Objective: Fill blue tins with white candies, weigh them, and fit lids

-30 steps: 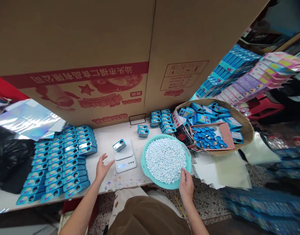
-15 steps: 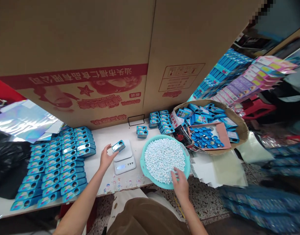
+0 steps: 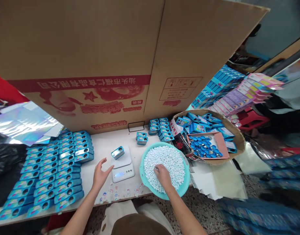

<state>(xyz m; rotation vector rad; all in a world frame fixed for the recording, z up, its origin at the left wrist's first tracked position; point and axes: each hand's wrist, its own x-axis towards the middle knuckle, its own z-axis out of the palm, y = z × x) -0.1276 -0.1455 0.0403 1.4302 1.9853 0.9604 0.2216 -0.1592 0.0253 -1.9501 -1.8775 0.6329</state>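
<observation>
Currently | left hand (image 3: 99, 176) beside scale (image 3: 123, 174), fingers wide | right hand (image 3: 164, 177) down at pellets (image 3: 174, 163), fingers bunched

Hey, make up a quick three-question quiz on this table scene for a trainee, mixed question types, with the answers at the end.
1. What sits on the white scale? a) a blue cap, b) a blue box, c) a pink carton.
2. True or false: the left hand is open and apart from that box.
3. Which hand is among the white pellets in the turquoise basin?

Key: 1. b; 2. true; 3. the right hand.
</observation>
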